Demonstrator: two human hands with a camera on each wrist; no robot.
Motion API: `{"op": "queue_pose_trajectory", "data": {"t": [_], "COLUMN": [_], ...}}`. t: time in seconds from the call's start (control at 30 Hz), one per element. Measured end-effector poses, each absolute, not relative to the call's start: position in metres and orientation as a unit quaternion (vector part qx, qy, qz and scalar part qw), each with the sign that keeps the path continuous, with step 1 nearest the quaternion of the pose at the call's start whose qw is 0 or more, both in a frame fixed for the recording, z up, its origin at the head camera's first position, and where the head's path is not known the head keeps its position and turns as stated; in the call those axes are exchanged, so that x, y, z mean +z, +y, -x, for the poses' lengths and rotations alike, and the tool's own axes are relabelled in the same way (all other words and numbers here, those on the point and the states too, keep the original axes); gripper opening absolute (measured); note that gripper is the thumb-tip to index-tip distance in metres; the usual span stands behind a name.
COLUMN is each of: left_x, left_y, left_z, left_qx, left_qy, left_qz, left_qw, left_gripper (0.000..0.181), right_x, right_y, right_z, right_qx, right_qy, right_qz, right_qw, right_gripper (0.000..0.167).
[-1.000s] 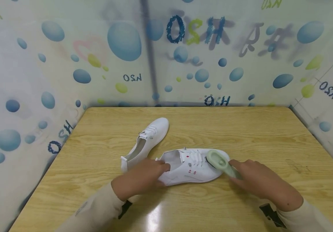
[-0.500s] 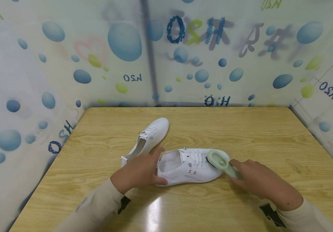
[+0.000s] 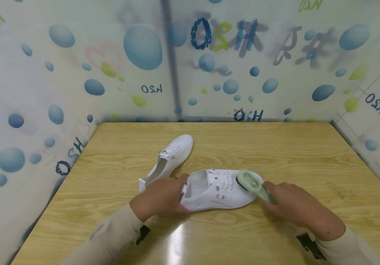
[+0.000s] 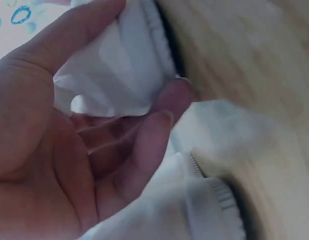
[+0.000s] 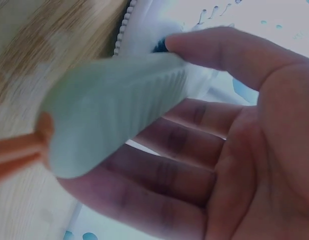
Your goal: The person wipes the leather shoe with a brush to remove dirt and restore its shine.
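A white lace-up shoe (image 3: 206, 202) lies sideways on the wooden table, its toe to the right. My left hand (image 3: 160, 198) grips its heel, thumb on the near side and fingers round the back; the left wrist view shows the fingers curled against the white heel (image 4: 109, 65). In my right hand (image 3: 295, 202) is a pale green brush (image 3: 251, 182), held by its handle (image 5: 114, 105). Its dark bristles touch the upper near the toe. An orange cord loop (image 5: 17, 152) hangs from the handle's end.
A second white shoe (image 3: 180, 149) lies behind my left hand, pointing away to the right; part of its heel is hidden. The wooden table (image 3: 276, 147) meets a wall (image 3: 110, 106) printed with blue bubbles at the back.
My left hand has come out of the shoe's opening, spread, and taken hold round the heel. The shoe has shifted slightly right. The right hand and brush have hardly moved.
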State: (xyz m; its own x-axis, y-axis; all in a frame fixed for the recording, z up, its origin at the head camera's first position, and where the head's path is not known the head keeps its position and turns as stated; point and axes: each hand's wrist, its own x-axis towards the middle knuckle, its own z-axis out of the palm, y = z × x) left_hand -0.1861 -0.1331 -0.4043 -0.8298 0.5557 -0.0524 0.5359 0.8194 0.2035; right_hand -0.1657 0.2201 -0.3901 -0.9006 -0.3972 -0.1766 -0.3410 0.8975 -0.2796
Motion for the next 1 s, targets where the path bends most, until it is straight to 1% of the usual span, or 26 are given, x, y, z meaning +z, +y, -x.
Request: {"op": "queue_pose_trajectory", "data": {"t": [0.13, 0.27, 0.6, 0.87, 1.0], "left_x": [-0.4054, -0.4045, -0.4039, -0.4051, -0.4075], "left_y": [-0.1313, -0.1305, -0.1278, -0.1247, -0.1260], "left_z": [0.1880, 0.1887, 0.1877, 0.1874, 0.1899], "left_qx": [0.087, 0.087, 0.081, 0.071, 0.100], "left_qy": [0.951, 0.949, 0.943, 0.942, 0.934], "left_qz": [-0.293, -0.301, -0.315, -0.291, -0.303], "left_qw": [0.043, 0.019, -0.075, -0.154, -0.162], "left_gripper": [0.079, 0.079, 0.070, 0.065, 0.063], "right_x": [-0.3895, -0.3889, -0.3837, -0.3827, -0.3815], "right_y": [0.2206, 0.2199, 0.2160, 0.2157, 0.2153], "right_z": [0.1681, 0.1693, 0.1681, 0.1688, 0.1672], "right_qx": [-0.112, -0.108, -0.105, -0.123, -0.125], "right_qy": [0.970, 0.972, 0.975, 0.975, 0.974], "right_qz": [0.189, 0.194, 0.194, 0.186, 0.189], "right_qw": [0.104, 0.081, -0.021, -0.029, -0.027], "right_gripper": [0.048, 0.047, 0.050, 0.053, 0.054]}}
